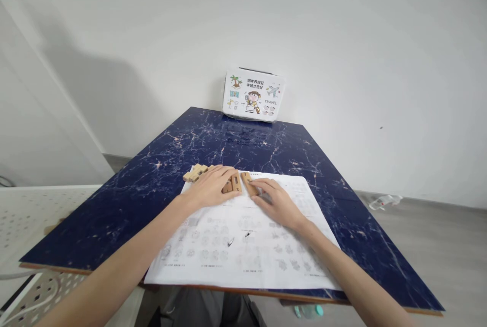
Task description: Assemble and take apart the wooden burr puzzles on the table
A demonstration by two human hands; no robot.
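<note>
My left hand (pixel 207 187) arches over a row of wooden blocks (pixel 236 183), its thumb along their near side and its fingers along the far side. Just right of that row, my right hand (pixel 279 205) grips a single wooden block (pixel 246 178) between thumb and fingers. A narrow gap separates this block from the row. Several more wooden blocks (pixel 194 173) lie beyond my left hand, partly hidden by it. Dark marks show on some blocks, too small to read. Under everything lies a large printed paper sheet (pixel 228 276).
A white cartoon-printed case (pixel 253 94) stands at the far edge of the dark blue marbled table (pixel 243 146), against the wall. White perforated shelving (pixel 45 210) is at the left. Clear plastic bottles lie on the floor, one at the right (pixel 384 202).
</note>
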